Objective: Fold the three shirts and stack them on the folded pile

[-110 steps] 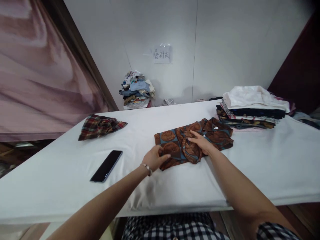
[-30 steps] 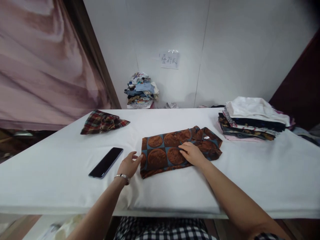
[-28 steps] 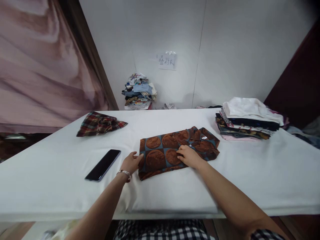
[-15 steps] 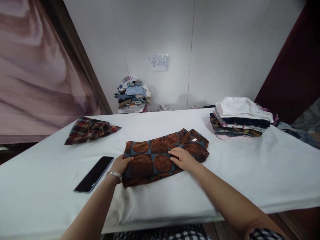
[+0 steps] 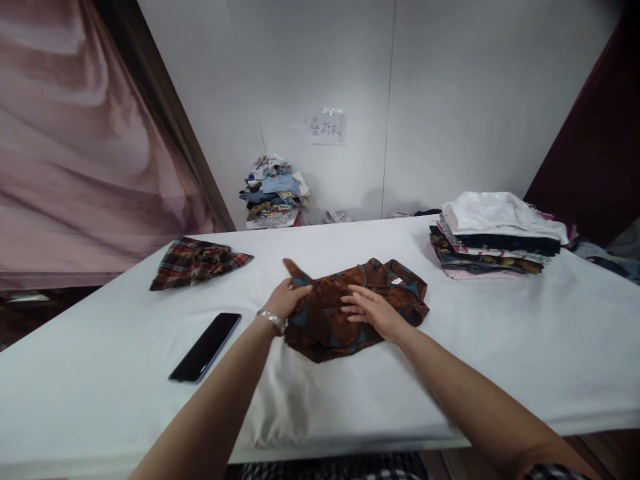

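A brown and blue patterned shirt [image 5: 345,320] lies partly folded on the white-covered table [image 5: 380,400], its collar and white label toward the right. My left hand [image 5: 287,300] grips the shirt's left end between thumb and fingers and holds that edge up, bent over toward the middle. Over the shirt's middle is my right hand [image 5: 373,312], palm down with its fingers stretched and slightly apart. Whether its fingertips touch the cloth I cannot tell.
A black phone [image 5: 206,348] lies left of my left forearm. Behind it is a crumpled plaid garment [image 5: 197,262]. At the back right stands a stack of folded clothes [image 5: 500,233]; another clothes pile [image 5: 276,193] rises beyond the far edge, below a paper sign [image 5: 327,127].
My left hand has lifted the shirt's left end and carried it rightward, so the shirt looks shorter. My right hand stays over the middle, its fingers now straighter. The view has shifted slightly.
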`<state>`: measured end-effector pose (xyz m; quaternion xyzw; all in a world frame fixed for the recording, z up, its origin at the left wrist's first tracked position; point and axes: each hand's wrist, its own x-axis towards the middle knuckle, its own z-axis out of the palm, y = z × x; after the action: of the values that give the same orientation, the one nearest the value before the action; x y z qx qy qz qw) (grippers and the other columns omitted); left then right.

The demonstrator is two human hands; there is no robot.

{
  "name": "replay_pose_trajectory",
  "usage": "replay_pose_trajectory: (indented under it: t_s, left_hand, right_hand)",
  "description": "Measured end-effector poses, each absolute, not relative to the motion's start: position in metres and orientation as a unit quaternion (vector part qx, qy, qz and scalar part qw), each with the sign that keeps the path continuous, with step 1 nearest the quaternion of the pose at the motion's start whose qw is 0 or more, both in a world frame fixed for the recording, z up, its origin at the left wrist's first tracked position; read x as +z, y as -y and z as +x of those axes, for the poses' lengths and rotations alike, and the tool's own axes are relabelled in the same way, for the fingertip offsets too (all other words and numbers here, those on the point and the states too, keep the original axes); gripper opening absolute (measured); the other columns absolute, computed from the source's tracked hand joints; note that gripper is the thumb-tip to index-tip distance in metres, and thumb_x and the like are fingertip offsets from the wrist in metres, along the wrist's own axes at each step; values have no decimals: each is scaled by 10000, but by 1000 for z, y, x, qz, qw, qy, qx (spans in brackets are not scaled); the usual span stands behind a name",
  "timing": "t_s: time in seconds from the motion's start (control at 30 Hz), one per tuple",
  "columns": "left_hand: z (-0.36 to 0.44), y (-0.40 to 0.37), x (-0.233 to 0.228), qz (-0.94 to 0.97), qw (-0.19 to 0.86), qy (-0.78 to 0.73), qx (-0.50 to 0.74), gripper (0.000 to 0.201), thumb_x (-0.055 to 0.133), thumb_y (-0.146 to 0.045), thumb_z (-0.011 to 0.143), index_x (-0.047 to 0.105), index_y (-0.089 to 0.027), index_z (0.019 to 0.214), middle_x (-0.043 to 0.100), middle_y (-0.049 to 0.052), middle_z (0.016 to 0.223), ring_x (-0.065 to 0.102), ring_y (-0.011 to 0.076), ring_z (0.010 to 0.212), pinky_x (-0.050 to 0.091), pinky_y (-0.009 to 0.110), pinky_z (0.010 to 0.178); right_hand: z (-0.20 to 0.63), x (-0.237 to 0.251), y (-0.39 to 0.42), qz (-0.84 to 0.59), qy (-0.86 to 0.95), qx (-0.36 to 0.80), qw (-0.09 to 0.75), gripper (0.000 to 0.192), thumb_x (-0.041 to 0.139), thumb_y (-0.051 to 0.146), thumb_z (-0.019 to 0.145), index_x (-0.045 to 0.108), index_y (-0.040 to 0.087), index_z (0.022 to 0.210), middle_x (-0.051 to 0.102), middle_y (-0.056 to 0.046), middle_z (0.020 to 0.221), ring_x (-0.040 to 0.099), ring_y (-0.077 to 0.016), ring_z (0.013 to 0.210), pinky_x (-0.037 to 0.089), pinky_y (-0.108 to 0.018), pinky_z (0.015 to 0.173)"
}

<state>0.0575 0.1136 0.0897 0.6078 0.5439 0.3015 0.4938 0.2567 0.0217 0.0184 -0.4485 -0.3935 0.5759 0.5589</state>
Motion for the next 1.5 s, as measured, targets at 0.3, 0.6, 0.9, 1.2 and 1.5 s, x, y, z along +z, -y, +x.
replay_pose_trajectory:
  t_s: [0.3,0.6,0.9,1.2,1.5]
  left_hand:
    - [106,-97,26,725,382,-452,352,429,553,-322,831,500,-166,1227,640,102,1099,628,196,974,515,362,871]
    - [84,-87,-8,875,147,-416,198,418,540,-323,834,559,-179,1226,553,101,1313,498,251,1216,412,421,1028]
    - [93,-149,21,902,82,-365,216,410,521,-366,844,586,-152,1187,556,128,1300,492,251,1219,379,385,1050]
    - [160,-211,16,921,133,-365,33,627,568,-524,771,479,-167,1278,481,160,1372,429,305,1272,354,424,1019]
    - [198,-240,10,876,287,-388,4,482,690,-459,640,645,-164,1018,677,144,1084,635,299,983,481,345,796]
  right_hand:
    - [278,9,-8,-437,230,623,607,524,627,330,794,483,228,1288,673,-84,1142,664,-231,978,526,-418,869]
    - [288,-18,-32,-594,416,393,566,793,567,44,617,451,300,1359,622,0,1232,601,-200,1074,453,-375,976]
    - [292,-20,45,-632,333,334,614,572,689,266,682,541,233,1233,626,-72,1156,629,-182,877,527,-371,808]
    - [260,9,91,-521,24,589,617,340,759,289,717,584,144,970,677,-133,1072,674,-211,902,573,-337,717]
    - [249,7,35,-481,-18,583,655,235,721,327,756,633,150,882,696,-27,784,635,-96,624,530,-215,601]
